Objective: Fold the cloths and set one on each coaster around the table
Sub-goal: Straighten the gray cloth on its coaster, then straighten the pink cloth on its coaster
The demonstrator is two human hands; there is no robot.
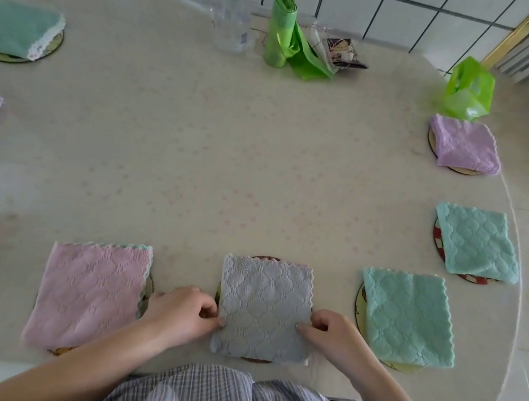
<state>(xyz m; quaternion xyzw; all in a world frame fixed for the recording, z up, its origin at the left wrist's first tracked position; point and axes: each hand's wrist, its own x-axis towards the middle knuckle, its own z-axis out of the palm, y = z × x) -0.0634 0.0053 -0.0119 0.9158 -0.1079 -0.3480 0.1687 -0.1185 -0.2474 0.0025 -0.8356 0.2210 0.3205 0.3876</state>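
A: Item, grey cloth: location?
B: Folded square, near edge of bench, lying over a round coaster.
A: Hands?
B: Left hand pinches its left edge; right hand pinches its right edge. Hands apart.
A: Neighbours?
B: Pink cloth left, teal cloth right, each on a coaster.

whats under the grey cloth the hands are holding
A round dark-rimmed coaster lies under the folded grey quilted cloth, showing only as slivers at its far and near edges. Its face is covered. The left hand and right hand pinch the cloth's side edges.
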